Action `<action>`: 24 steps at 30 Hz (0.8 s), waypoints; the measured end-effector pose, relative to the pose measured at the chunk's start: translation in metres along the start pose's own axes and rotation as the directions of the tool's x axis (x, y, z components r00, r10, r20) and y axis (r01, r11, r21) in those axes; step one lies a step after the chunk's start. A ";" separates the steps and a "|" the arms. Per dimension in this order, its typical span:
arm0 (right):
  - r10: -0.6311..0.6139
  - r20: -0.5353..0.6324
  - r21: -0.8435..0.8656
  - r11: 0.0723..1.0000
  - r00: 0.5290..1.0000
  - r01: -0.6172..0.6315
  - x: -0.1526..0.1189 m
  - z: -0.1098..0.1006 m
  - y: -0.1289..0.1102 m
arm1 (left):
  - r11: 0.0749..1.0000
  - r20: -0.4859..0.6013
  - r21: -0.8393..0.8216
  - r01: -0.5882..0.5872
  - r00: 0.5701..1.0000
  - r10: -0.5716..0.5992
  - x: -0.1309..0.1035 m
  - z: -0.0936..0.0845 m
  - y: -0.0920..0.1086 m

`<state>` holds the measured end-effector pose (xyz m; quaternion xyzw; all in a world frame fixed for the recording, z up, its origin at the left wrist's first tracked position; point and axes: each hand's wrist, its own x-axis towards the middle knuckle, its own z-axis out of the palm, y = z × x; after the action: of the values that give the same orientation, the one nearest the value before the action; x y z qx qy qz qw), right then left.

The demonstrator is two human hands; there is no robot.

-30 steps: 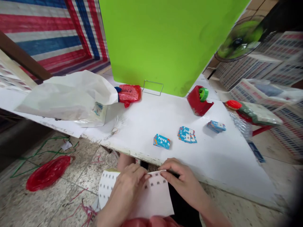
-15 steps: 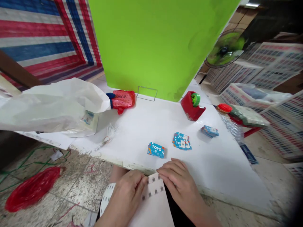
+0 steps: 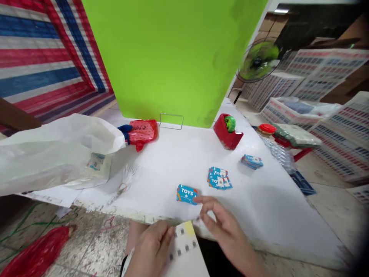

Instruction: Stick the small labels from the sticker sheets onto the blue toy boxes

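Observation:
My left hand point(image 3: 152, 248) is closed on a white sheet of small stickers point(image 3: 187, 261), held at the front edge of the table. Dark square marks run in rows across the sheet, and its top corner shows a bare yellow patch. My right hand point(image 3: 223, 231) is raised just right of the sheet, with its index finger stretched to the edge of a blue TOYS card point(image 3: 186, 194). Its thumb and middle finger pinch a small pale piece, apparently a sticker, blurred by motion. Fanned TOYS cards point(image 3: 219, 178) with white stickers lie to the right of that card.
Another stack of blue cards point(image 3: 252, 161) lies farther right. Behind stand a red tape dispenser point(image 3: 227, 132) and a green panel point(image 3: 178, 61). A red packet point(image 3: 143, 131), white plastic ties point(image 3: 127, 179) and a large white bag point(image 3: 57, 150) lie on the left.
My right hand has left the sheet's corner and moved up to the TOYS card. A yellow patch now shows at that corner. The whole view has shifted slightly.

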<state>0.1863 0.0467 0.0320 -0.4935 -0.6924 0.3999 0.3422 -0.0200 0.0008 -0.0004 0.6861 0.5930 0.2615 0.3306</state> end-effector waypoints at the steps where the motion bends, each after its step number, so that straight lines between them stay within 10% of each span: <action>1: 0.073 0.019 0.067 0.995 0.997 -0.074 0.008 -0.004 0.000 | 0.998 0.006 0.039 -0.043 0.999 0.043 -0.001 0.000 0.000; 11: 0.359 0.229 0.163 0.902 0.905 -0.400 0.075 -0.017 0.014 | 0.773 0.055 0.437 -0.460 0.871 0.487 0.009 0.007 0.023; 24: 0.331 0.129 0.097 0.934 0.935 -0.344 0.073 0.002 0.018 | 0.773 0.001 0.491 -0.402 0.887 0.461 0.019 0.020 0.020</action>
<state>0.1718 0.1191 0.0210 -0.5611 -0.5904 0.5196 0.2582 0.0105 0.0149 0.0010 0.8467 0.4839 0.2164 0.0458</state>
